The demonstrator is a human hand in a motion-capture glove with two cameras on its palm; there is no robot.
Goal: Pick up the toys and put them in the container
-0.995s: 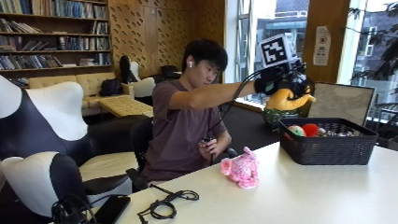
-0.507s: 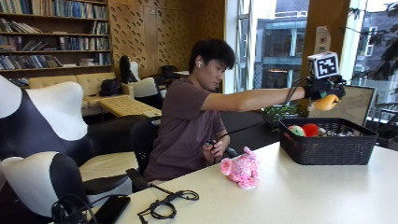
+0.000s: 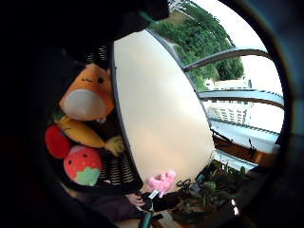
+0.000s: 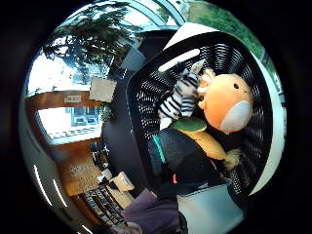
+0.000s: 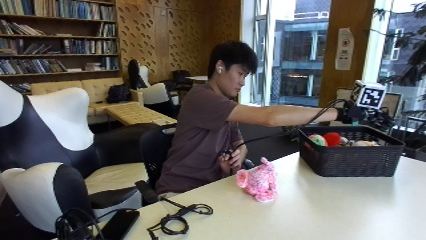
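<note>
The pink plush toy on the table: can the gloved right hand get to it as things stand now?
Probably yes. The pink plush toy stands alone on the table, apart from the basket, nothing over it. The right hand above the basket would have to come back.

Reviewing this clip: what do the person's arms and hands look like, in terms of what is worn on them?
The right hand wears a black glove; its arm is bare from the glove up to the short sleeve of a dull purple-brown T-shirt. The other hand, down near the lap, is bare and has no glove. No watch or jewellery can be made out on either arm.
</note>
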